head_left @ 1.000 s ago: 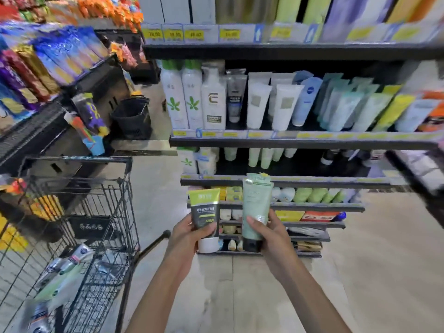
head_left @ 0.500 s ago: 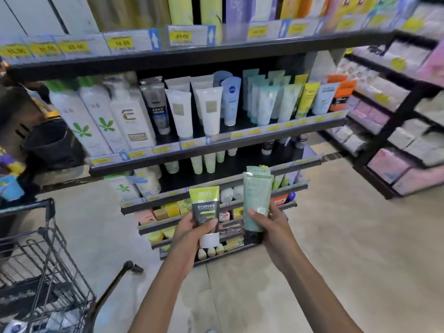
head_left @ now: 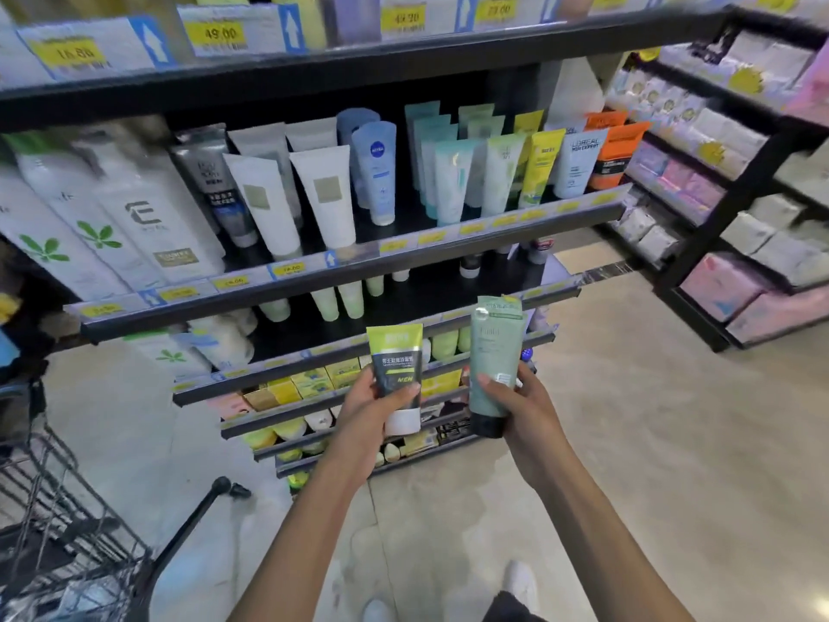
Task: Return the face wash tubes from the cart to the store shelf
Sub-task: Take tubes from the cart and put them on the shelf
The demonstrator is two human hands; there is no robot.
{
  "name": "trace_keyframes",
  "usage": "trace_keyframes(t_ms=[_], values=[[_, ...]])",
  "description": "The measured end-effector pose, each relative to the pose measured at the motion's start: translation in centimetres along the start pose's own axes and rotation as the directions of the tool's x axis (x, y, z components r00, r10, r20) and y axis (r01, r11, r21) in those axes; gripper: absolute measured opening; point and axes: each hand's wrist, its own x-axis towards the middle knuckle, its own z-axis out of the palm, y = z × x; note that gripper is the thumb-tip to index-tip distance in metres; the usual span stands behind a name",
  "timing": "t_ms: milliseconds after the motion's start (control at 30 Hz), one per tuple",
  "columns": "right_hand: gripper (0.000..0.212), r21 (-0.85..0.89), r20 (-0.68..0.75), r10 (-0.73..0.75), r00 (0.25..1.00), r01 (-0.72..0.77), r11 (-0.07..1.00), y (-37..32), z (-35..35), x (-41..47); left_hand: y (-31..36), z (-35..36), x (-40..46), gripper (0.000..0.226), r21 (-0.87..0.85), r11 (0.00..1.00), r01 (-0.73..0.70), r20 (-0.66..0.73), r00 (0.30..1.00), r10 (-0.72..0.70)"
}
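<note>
My left hand point(head_left: 370, 408) grips a green-and-black tube marked MEN point(head_left: 397, 368) with a white cap, held upright. My right hand point(head_left: 522, 408) grips a pale green tube point(head_left: 493, 352) with a dark cap, also upright, just right of the first. Both tubes are held in front of the lower shelves. The store shelf point(head_left: 359, 262) in front holds several standing face wash tubes at eye level. The wire cart point(head_left: 67, 531) stands at the lower left, only partly in view.
Large white bottles with green leaf marks point(head_left: 94, 235) fill the shelf's left end. A second rack point(head_left: 740, 195) with pink and white packs stands to the right. Bare beige floor point(head_left: 650, 442) lies between the racks. My shoes show at the bottom edge.
The view has swung right and closer to the shelf; the cart has slid to the left edge. Both hands keep their tubes, now slightly farther apart.
</note>
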Motion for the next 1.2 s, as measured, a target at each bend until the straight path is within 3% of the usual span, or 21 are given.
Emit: trace_keyframes(t_ms=[500, 700, 900, 1200], values=[[0.048, -0.044, 0.144, 0.139, 0.98, -0.134, 0.99, -4.5, -13.2, 8.9, -4.2, 14.4, 6.9, 0.056, 0.006, 1.0, -0.005, -0.222, 0.975, 0.007], [0.061, -0.059, 0.123, 0.183, 0.975, -0.177, 0.982, -4.0, -14.8, 12.0, -4.7, 16.8, 12.5, 0.047, 0.065, 0.998, -0.007, -0.226, 0.974, 0.022], [0.063, -0.019, 0.083, 0.205, 0.975, -0.204, 0.979, -1.8, -15.5, 15.2, -4.9, 17.2, 19.2, 0.047, 0.165, 0.983, -0.08, -0.275, 0.953, 0.124], [0.045, -0.011, 0.088, 0.217, 0.972, -0.217, 0.976, -0.4, -16.7, 17.4, -3.8, 18.2, 27.4, 0.046, 0.306, 0.919, -0.25, -0.337, 0.874, 0.349]])
